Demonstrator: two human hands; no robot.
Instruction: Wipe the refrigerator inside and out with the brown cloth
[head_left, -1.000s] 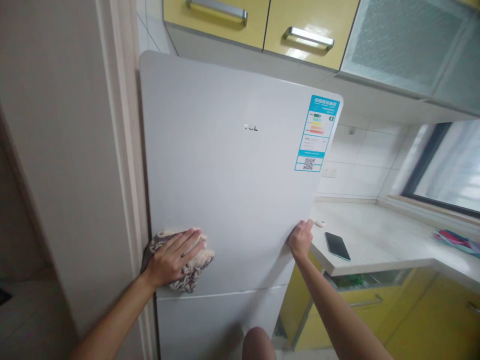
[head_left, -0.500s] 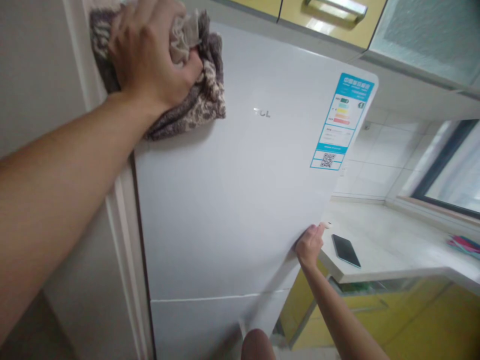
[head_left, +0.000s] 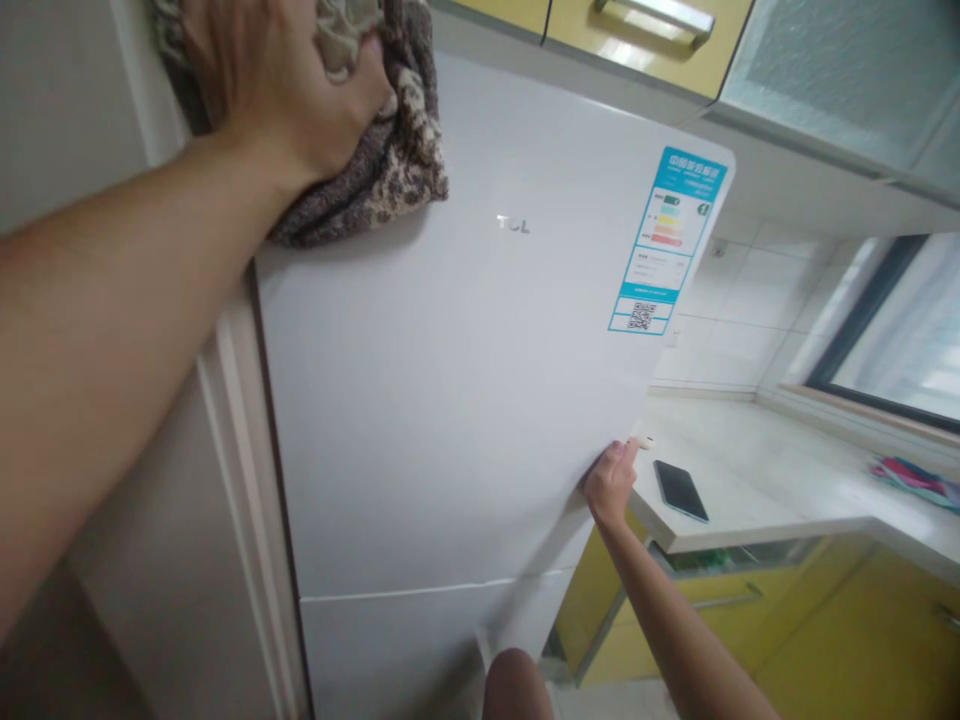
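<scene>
At the upper left of the head view, my left hand (head_left: 277, 95) is closed on a brown and cream patterned cloth (head_left: 409, 150). The cloth lies bunched against the top left part of a white refrigerator door (head_left: 450, 380), and the top of the hand is cut off by the frame. Lower down, my right hand (head_left: 611, 482) grips the door's right edge with bent fingers, partly hidden from me. A TCL logo and a blue and white energy label (head_left: 656, 240) are on the door.
Right of the refrigerator, a phone (head_left: 681, 490) lies on a pale countertop (head_left: 757, 470), with colourful cloth-like items (head_left: 915, 478) farther along. Yellow cabinets (head_left: 645, 30) hang above, and a door frame (head_left: 240, 420) stands close on the left. My knee (head_left: 517, 685) shows at the bottom.
My left hand and the cloth have moved up along the door. My right hand keeps its place at the door's edge. The whole view has shifted slightly.
</scene>
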